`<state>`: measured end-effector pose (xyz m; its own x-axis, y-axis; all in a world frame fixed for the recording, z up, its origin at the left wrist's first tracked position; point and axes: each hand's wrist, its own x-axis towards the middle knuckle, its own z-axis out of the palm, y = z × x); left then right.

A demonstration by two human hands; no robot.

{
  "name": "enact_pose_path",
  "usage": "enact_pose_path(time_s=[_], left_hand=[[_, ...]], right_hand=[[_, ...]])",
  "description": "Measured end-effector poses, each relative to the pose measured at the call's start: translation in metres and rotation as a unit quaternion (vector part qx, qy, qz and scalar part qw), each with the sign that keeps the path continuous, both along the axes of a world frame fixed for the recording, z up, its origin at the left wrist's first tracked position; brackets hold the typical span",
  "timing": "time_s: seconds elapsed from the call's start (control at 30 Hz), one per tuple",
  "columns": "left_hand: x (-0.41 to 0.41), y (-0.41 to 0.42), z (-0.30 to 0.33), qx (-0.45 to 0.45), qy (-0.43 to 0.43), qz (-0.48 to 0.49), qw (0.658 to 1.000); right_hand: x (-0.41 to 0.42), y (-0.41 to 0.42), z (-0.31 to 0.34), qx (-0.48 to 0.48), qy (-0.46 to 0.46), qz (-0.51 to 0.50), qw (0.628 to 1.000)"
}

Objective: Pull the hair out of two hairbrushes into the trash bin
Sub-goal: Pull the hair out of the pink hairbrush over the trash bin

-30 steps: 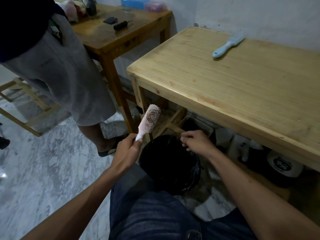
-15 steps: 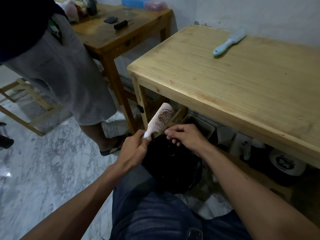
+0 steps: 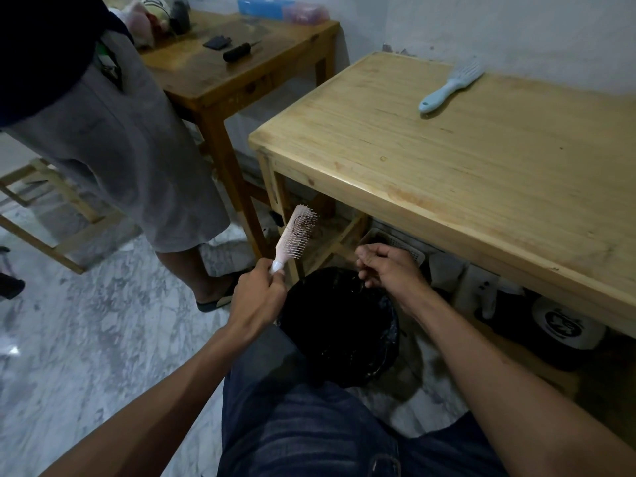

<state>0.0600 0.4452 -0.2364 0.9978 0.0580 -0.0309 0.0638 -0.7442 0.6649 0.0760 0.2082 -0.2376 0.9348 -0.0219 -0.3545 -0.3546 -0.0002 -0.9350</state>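
Observation:
My left hand (image 3: pixel 260 296) grips the handle of a pink hairbrush (image 3: pixel 298 234). The brush stands upright with its bristles facing right, and a dark tangle of hair sits in them. My right hand (image 3: pixel 390 268) hovers over the far rim of the black-lined trash bin (image 3: pixel 344 339), a short way right of the brush. Its fingertips are pinched together, and thin strands of hair seem to hang from them. A light blue hairbrush (image 3: pixel 447 88) lies on the pale wooden table (image 3: pixel 447 173) at the back right.
A person in grey shorts (image 3: pixel 113 149) stands at the left beside a darker wooden table (image 3: pixel 220 74) carrying small items. Under the pale table sit a white basket (image 3: pixel 402 244) and a black-and-white round object (image 3: pixel 564 327). The floor is marble.
My right hand rose from the bin to the brush head, then drew back right over the bin with fingers pinched. The brush tilted right, then stood up straighter.

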Motion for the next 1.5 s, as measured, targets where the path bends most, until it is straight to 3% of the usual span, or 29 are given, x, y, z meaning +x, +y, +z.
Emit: enact_pose_path(time_s=[0.1, 0.17, 0.3, 0.47, 0.67, 0.93, 1.13, 1.3, 1.5], left_hand=[[-0.002, -0.002, 0.002, -0.002, -0.009, -0.018, 1.0], [-0.003, -0.002, 0.002, 0.011, -0.02, -0.03, 0.999], [-0.007, -0.006, 0.003, 0.049, -0.062, -0.06, 0.995], [-0.008, -0.009, 0.006, 0.078, -0.078, -0.076, 0.991], [0.002, 0.004, 0.003, 0.016, -0.034, 0.007, 0.999], [-0.003, -0.003, -0.002, 0.008, -0.035, -0.028, 0.999], [-0.007, -0.01, 0.0, 0.045, -0.064, -0.063, 0.995], [-0.007, -0.011, 0.0, 0.068, -0.077, -0.074, 0.992], [-0.003, -0.002, -0.003, 0.054, -0.04, -0.04, 0.997]], right_hand=[[-0.001, 0.004, 0.004, -0.215, 0.045, 0.107, 0.97], [-0.003, 0.011, 0.009, -0.268, 0.039, 0.136, 0.953], [0.002, 0.027, 0.016, -0.145, 0.007, 0.073, 0.987], [0.016, 0.037, 0.001, -0.084, -0.043, 0.013, 0.995], [0.006, 0.009, -0.01, -0.185, 0.003, 0.032, 0.982], [-0.003, 0.0, 0.001, -0.238, 0.071, 0.143, 0.958], [0.005, 0.02, 0.015, -0.144, -0.015, 0.09, 0.985], [0.007, 0.033, 0.01, -0.134, -0.087, 0.043, 0.986], [-0.001, 0.016, -0.002, -0.157, -0.068, 0.031, 0.985]])
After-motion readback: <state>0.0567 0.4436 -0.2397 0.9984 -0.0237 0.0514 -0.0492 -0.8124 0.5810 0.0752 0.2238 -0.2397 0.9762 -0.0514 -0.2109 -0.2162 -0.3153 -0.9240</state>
